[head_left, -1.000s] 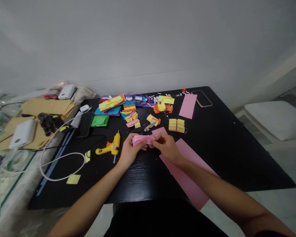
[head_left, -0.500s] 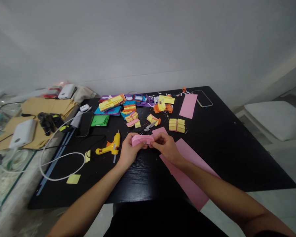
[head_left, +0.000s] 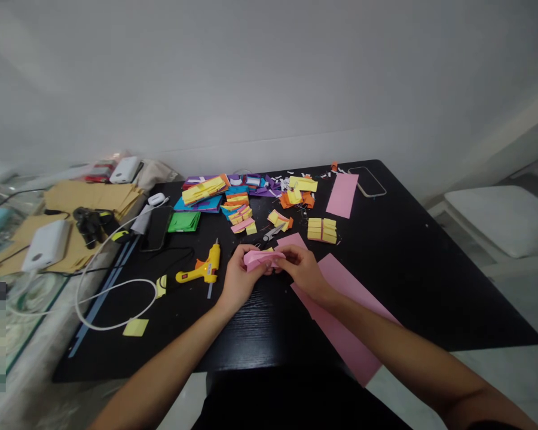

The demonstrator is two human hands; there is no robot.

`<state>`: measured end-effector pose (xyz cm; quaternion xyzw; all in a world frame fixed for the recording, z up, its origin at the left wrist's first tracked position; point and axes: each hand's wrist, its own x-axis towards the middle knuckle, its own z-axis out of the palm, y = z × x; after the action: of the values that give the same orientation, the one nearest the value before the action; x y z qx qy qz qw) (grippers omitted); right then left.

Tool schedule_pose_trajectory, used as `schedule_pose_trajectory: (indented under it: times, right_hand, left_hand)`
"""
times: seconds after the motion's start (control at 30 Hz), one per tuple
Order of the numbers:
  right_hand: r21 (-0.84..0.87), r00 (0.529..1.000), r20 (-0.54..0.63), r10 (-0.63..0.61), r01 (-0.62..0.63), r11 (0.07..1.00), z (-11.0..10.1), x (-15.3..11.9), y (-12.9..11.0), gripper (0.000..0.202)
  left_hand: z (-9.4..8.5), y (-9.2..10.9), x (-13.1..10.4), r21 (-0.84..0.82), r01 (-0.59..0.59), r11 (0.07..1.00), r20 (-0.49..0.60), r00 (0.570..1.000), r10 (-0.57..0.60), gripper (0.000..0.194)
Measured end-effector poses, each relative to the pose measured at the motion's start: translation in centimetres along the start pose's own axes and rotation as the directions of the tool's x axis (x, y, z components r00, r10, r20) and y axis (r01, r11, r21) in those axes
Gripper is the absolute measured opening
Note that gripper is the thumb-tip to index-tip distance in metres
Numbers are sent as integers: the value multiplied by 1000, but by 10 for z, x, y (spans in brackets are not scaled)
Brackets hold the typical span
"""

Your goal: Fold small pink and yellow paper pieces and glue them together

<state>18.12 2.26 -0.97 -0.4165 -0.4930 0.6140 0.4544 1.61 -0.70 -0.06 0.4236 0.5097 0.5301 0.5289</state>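
Between my two hands is a folded piece of pink paper [head_left: 260, 258], held just above the black table. My left hand [head_left: 241, 276] grips its left end, with the thumb along the near side. At the other end, my right hand [head_left: 301, 267] pinches the paper between thumb and fingers. A bit of yellow shows behind the fold. Scissors [head_left: 272, 233] lie just beyond the hands. Large pink sheets [head_left: 347, 322] are spread under my right forearm. A yellow glue gun [head_left: 201, 267] rests on its side to the left of my left hand.
Behind the hands lie folded yellow strips [head_left: 321, 230], a green paper stack [head_left: 184, 221], and colourful scraps [head_left: 298, 197]. A pink sheet [head_left: 343, 195] and a phone case [head_left: 367, 181] sit far right. A white cable [head_left: 78, 298] loops across the left side near a phone [head_left: 156, 228].
The pink paper has bent and bowed a little between my hands, and a bit of yellow now shows behind it. Both hands keep their hold. The whole view has shifted slightly.
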Motion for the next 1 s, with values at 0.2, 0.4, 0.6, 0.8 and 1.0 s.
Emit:
schedule_pose_trajectory:
  times: [0.2, 0.4, 0.6, 0.8, 1.0]
  right_hand:
    - [-61, 999, -19, -29, 27, 998, -1, 0, 3, 23]
    - [-140, 997, -57, -52, 43, 989, -4, 1, 4, 20]
    - [-160, 997, -61, -54, 43, 986, -4, 1, 4, 26]
    - [-204, 985, -82, -152, 132, 970, 0, -5, 8, 31]
    - [-374, 957, 6, -291, 272, 887, 8, -15, 5, 17]
  left_hand:
    - [0, -1, -2, 88, -27, 996, -16, 999, 28, 38]
    - [-11, -2, 2, 233, -144, 962, 9, 989, 146, 30]
    - [-17, -6, 5, 307, -176, 935, 53, 984, 168, 29]
    - [-17, -2, 2, 538, -370, 757, 158, 927, 341, 21]
    - [-13, 5, 1, 581, -667, 466, 345, 721, 601, 13]
